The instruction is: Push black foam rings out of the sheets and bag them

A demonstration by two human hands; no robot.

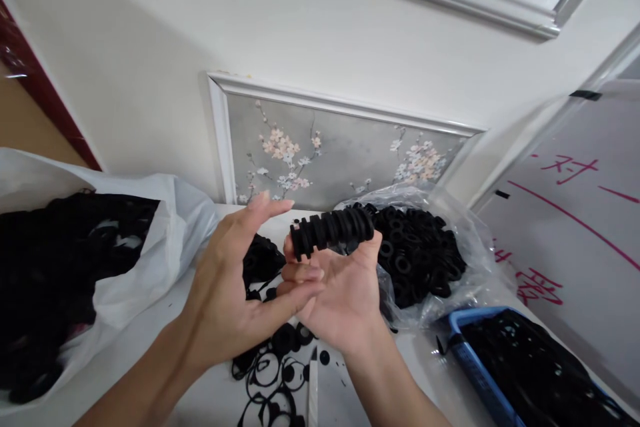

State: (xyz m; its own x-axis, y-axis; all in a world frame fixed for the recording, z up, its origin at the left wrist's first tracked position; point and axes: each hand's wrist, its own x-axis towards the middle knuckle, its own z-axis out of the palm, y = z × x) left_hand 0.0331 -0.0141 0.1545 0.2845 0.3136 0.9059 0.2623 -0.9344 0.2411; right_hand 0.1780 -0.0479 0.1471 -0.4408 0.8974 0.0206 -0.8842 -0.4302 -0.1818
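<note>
A row of black rubber grommets, lined up side by side like a ribbed cylinder, is held in my right hand. Its thumb presses one end and a finger the other, with the palm turned up. My left hand is beside it, fingers stretched and thumb apart, holding nothing. The left thumb overlaps the right fingers, and I cannot tell whether they touch. Below both hands, thin black rubber rings and small round bits lie on the white table.
A white sack of black pieces stands on the left. Behind the hands, a clear plastic bag holds many grommets. At right is a blue basket of black parts. A slim white stick-like tool lies in front. A flower-patterned wall panel rises behind.
</note>
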